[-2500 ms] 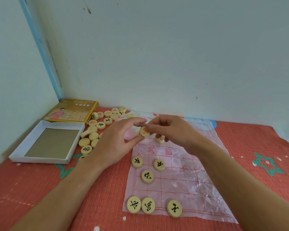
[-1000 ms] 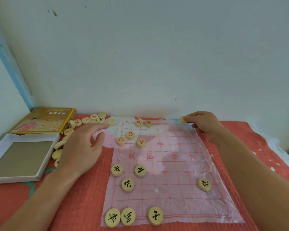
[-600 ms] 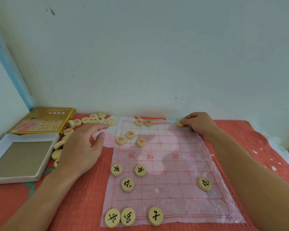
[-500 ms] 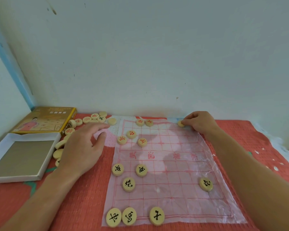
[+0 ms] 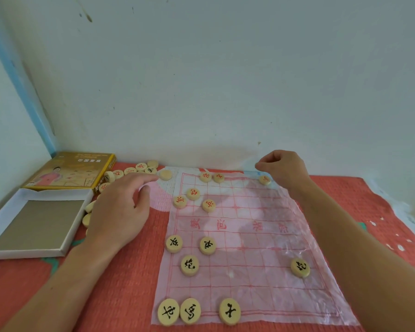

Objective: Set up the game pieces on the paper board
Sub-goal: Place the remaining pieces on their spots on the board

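Right hand (image 5: pixel 282 170) hovers with loosely curled fingers holding nothing, just over the red piece (image 5: pixel 264 180) parked at the far corner of the paper board (image 5: pixel 249 259), while the left hand (image 5: pixel 120 207) lies flat, fingers straight, reaching toward the loose pile (image 5: pixel 130 170) (probably for the next one).

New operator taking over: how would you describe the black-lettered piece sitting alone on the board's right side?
Start at the pink paper board spread on the red cloth. In its near half, by the right edge, one cream disc, the lone black-lettered piece, lies flat. Every other black-lettered piece sits on the board's left side; this one has no neighbour.
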`<state>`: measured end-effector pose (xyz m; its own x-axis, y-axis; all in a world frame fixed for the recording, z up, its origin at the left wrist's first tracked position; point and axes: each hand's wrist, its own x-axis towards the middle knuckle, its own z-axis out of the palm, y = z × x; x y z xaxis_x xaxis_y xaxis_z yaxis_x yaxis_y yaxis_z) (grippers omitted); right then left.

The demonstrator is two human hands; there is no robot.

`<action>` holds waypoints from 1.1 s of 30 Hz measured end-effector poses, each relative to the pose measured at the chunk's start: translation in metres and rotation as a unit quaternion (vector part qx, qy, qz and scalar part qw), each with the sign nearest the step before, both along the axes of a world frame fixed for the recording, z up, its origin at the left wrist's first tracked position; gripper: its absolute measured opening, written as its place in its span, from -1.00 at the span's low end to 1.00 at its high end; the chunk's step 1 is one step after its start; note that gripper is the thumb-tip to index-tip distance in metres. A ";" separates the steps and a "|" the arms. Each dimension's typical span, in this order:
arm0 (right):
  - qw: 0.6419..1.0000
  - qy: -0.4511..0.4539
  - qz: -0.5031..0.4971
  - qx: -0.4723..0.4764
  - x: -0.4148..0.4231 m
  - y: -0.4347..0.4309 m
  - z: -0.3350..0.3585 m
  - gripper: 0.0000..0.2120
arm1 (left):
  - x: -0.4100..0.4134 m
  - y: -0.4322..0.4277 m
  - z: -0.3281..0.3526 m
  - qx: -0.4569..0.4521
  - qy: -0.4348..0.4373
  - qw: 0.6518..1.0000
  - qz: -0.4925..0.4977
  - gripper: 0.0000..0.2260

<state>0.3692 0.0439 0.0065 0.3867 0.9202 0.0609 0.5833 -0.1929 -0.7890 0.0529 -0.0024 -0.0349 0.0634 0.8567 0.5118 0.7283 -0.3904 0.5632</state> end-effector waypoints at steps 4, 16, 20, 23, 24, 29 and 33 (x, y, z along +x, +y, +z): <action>0.997 -0.038 0.067 0.007 -0.044 0.000 0.000 -0.96 | 0.001 0.000 0.001 -0.004 -0.009 1.000 0.013 -0.72; 0.923 -0.249 0.291 0.032 -0.158 0.016 -0.021 -0.69 | -0.022 0.008 0.001 -0.094 0.154 0.976 0.124 -0.60; 0.904 -0.300 0.305 0.024 -0.171 0.023 -0.025 -0.68 | -0.025 0.010 0.000 -0.122 0.178 0.969 0.123 -0.55; 0.898 -0.318 0.302 0.035 -0.173 0.025 -0.027 -0.72 | -0.025 0.011 -0.001 -0.138 0.190 0.965 0.118 -0.55; 0.898 -0.318 0.301 0.039 -0.173 0.025 -0.027 -0.73 | -0.025 0.011 -0.001 -0.141 0.192 0.964 0.118 -0.56; 0.898 -0.303 0.317 0.047 -0.173 0.025 -0.026 -0.84 | -0.025 0.011 -0.002 -0.120 0.174 0.970 0.119 -0.64; 0.889 -0.299 0.342 0.061 -0.170 0.023 -0.022 -0.82 | -0.022 0.015 -0.002 -0.087 0.158 0.973 0.143 -0.76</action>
